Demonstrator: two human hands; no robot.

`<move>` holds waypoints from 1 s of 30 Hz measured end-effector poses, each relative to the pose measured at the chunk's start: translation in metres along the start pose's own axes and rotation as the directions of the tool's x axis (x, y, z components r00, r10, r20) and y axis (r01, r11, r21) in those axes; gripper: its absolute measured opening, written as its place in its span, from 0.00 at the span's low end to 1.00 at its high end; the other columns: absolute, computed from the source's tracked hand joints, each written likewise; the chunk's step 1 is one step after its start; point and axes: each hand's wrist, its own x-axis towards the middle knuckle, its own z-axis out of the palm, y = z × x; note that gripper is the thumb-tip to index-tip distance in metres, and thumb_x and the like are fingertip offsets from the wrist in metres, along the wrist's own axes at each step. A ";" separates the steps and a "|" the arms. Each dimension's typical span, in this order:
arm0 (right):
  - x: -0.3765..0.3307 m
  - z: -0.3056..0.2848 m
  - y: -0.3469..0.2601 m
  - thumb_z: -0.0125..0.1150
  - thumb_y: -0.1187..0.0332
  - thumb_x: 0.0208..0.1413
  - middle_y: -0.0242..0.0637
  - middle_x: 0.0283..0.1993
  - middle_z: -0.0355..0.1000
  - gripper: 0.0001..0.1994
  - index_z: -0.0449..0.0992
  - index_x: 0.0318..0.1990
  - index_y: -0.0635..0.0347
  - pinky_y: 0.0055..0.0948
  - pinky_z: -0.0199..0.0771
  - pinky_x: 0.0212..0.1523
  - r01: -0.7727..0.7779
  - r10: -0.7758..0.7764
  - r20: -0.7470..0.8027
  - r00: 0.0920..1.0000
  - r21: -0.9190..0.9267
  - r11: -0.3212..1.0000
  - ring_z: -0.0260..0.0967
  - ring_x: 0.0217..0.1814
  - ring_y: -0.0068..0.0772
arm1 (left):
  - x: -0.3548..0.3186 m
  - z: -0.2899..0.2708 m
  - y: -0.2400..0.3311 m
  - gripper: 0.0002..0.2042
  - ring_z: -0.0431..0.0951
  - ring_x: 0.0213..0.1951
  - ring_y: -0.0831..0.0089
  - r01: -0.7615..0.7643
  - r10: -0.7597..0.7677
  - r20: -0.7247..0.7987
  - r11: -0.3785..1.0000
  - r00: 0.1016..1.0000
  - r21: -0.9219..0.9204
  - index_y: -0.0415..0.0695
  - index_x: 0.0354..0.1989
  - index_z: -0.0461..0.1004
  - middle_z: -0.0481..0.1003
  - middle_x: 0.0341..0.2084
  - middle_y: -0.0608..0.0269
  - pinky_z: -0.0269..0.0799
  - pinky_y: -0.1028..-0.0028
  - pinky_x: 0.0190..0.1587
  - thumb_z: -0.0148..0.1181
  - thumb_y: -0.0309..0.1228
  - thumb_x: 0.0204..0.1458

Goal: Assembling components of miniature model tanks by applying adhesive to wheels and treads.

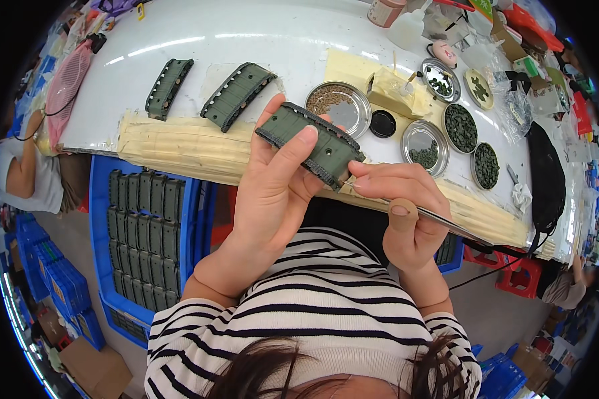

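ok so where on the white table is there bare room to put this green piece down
The bare patch of the white table lies beyond the two dark green ribbed parts, up to the far edge. Right of the round steel dish of brown bits it is crowded with small dishes of dark pieces, bottles and bags.

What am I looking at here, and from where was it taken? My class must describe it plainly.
No machine here: a person works with bare hands. The one picture comes from a wide-angle camera on the person's head, looking down, so edges bend. The left hand holds a dark green ridged plastic part. The right hand holds thin metal tweezers with their tip at that part. On the white table lie two similar green parts, several round metal dishes of small pieces, and a black lid. A blue crate of more parts stands below.
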 end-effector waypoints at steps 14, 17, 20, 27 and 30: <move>0.001 0.000 0.001 0.57 0.74 0.55 0.44 0.40 0.77 0.07 0.79 0.38 0.64 0.26 0.74 0.40 -0.003 0.004 0.014 1.000 -0.013 1.000 0.75 0.39 0.34 | 0.002 -0.003 -0.002 0.24 0.71 0.54 0.64 -0.005 0.005 -0.004 1.000 1.000 -0.006 0.48 0.63 0.52 0.69 0.49 0.55 0.75 0.65 0.53 0.50 0.27 0.60; 0.002 0.001 0.002 0.58 0.75 0.54 0.44 0.39 0.77 0.07 0.79 0.38 0.65 0.25 0.74 0.40 0.002 -0.001 0.011 1.000 -0.030 1.000 0.75 0.39 0.35 | 0.001 -0.003 -0.002 0.24 0.71 0.54 0.64 -0.011 0.011 -0.005 1.000 1.000 -0.008 0.48 0.63 0.52 0.69 0.49 0.55 0.75 0.65 0.53 0.50 0.27 0.60; 0.001 0.002 0.002 0.58 0.76 0.53 0.45 0.39 0.76 0.07 0.79 0.38 0.64 0.25 0.75 0.38 0.001 -0.001 0.012 1.000 -0.040 0.999 0.75 0.39 0.35 | 0.001 -0.002 -0.003 0.24 0.71 0.54 0.65 -0.018 0.019 -0.009 1.000 1.000 0.002 0.49 0.64 0.52 0.69 0.49 0.55 0.75 0.66 0.53 0.51 0.28 0.59; 0.000 0.004 -0.002 0.61 0.76 0.51 0.45 0.40 0.75 0.08 0.79 0.39 0.64 0.27 0.76 0.38 0.056 -0.053 0.022 0.998 -0.152 0.987 0.76 0.40 0.36 | 0.001 -0.003 -0.005 0.25 0.71 0.54 0.65 -0.023 0.023 -0.006 1.000 1.000 -0.003 0.49 0.64 0.51 0.68 0.50 0.55 0.74 0.65 0.53 0.51 0.28 0.60; -0.001 0.005 -0.004 0.62 0.76 0.50 0.45 0.40 0.75 0.08 0.79 0.39 0.65 0.29 0.77 0.40 0.061 -0.058 0.028 0.998 -0.152 0.986 0.76 0.42 0.38 | 0.001 -0.004 -0.003 0.28 0.71 0.54 0.65 -0.001 0.002 0.024 0.998 1.000 -0.067 0.51 0.65 0.47 0.67 0.51 0.55 0.73 0.65 0.53 0.52 0.26 0.59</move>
